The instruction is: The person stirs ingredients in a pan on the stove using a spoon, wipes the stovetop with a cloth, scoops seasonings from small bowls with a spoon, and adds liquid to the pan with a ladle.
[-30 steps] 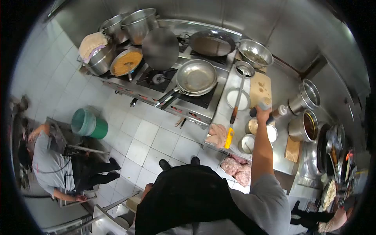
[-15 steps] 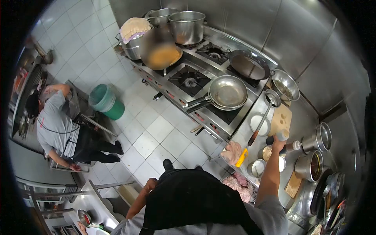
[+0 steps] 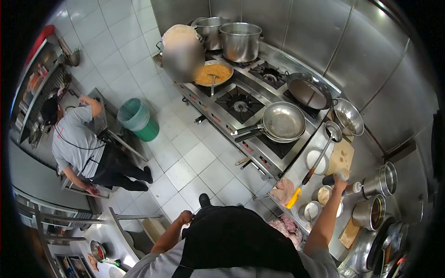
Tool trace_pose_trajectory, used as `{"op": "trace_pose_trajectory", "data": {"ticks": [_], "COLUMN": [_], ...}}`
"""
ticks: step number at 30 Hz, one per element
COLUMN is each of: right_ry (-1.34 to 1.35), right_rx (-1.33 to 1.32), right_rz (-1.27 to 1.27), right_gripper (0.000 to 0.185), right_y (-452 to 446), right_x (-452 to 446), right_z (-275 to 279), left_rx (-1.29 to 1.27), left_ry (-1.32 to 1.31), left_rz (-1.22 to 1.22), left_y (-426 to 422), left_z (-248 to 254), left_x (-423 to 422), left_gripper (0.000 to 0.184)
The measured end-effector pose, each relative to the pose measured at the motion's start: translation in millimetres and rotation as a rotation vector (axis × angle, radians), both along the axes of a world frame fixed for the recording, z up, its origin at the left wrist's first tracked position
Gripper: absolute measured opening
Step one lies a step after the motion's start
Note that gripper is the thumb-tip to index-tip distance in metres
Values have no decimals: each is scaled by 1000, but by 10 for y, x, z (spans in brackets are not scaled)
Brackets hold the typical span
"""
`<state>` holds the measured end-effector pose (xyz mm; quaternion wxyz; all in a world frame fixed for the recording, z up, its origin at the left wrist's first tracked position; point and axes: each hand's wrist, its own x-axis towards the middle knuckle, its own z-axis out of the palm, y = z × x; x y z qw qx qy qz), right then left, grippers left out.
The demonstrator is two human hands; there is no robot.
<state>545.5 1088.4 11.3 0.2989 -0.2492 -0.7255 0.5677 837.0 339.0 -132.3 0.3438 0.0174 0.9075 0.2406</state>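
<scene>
My right hand point(image 3: 340, 183) reaches over the steel counter and is closed around a small container with a pale top point(image 3: 343, 173). Just left of it stands a dark-coloured container point(image 3: 328, 180). A squeeze bottle point(image 3: 354, 187) lies or leans to the right of the hand; which of the two I cannot tell. Nearby are a tub of pale crumbly food point(image 3: 324, 194) and a cutting board point(image 3: 340, 157). My left hand point(image 3: 186, 217) hangs beside the black apron point(image 3: 241, 241) with its fingers curled; whether anything is in them is hidden.
A ladle point(image 3: 320, 160) crosses a white bowl point(image 3: 316, 161). Stacked frying pans point(image 3: 283, 119) sit on the stove, handles jutting over its front edge. Farther back is a pan of orange food point(image 3: 218, 72). A co-worker point(image 3: 83, 139) stands left near a green bin point(image 3: 144, 127).
The whole view has shifted, with the stove and counter lower and further right. My right hand still grips the pale-topped container. My left hand stays beside the apron.
</scene>
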Motion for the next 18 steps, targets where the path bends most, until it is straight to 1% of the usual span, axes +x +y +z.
{"op": "trace_pose_trajectory", "data": {"ticks": [1,2,3,4,5,6,7,8,10,11,12,13,14,15,16,17,18], "right_ry": [2,-33,-60,15,20,-51,-119,-112,202,206,252,293,281,264,186,174,97], "right_rx": [-1,-27,-52,38,39,199,360,367,191,194,107,20,3,-29,-52,-74,-72], "right_rz": [-1,-40,-76,-122,-117,-243,-368,-362,-144,-141,13,168,275,331,396,550,708], "right_gripper": [46,50,54,67,67,65,64,64,53,53,48,42,34,32,34,33,31], "right_y": [-44,-44,-70,-112,-138,-146,-162,-234,-528,-680,-855,-1045,-1271,-1561,-1854,-2045,-2276], "right_x": [44,122,164,238,299,378,415,466,660,723,758,794,802,809,830,802,802], "right_z": [100,234,401,520,619,696,821,1006,1410,1584,1758,1903,2025,2122,2187,2077,2029], "left_rx": [1,-10,-9,20,50,54,45,35,24,4,-61,-57,-55,-50,-113,-21,2], "left_ry": [-31,-90,-81,-171,-259,-257,-107,45,33,15,-21,-21,82,184,363,87,61], "left_rz": [-1,-32,-32,190,416,422,119,-182,-199,-224,-154,-153,-217,-280,-683,235,387], "left_y": [38,71,106,119,130,65,-72,-137,-137,-126,-70,-58,-115,-177,-290,-149,-54], "left_z": [51,103,86,40,-7,-253,-713,-958,-1018,-1028,-833,-763,-816,-904,-1000,-979,-696], "left_x": [-37,-76,-137,-150,-163,-135,-101,-80,-80,-101,-126,-137,-136,-127,-193,-147,-178], "left_gripper": [35,33,33,32,30,30,30,29,29,29,29,29,27,26,30,37,38]}}
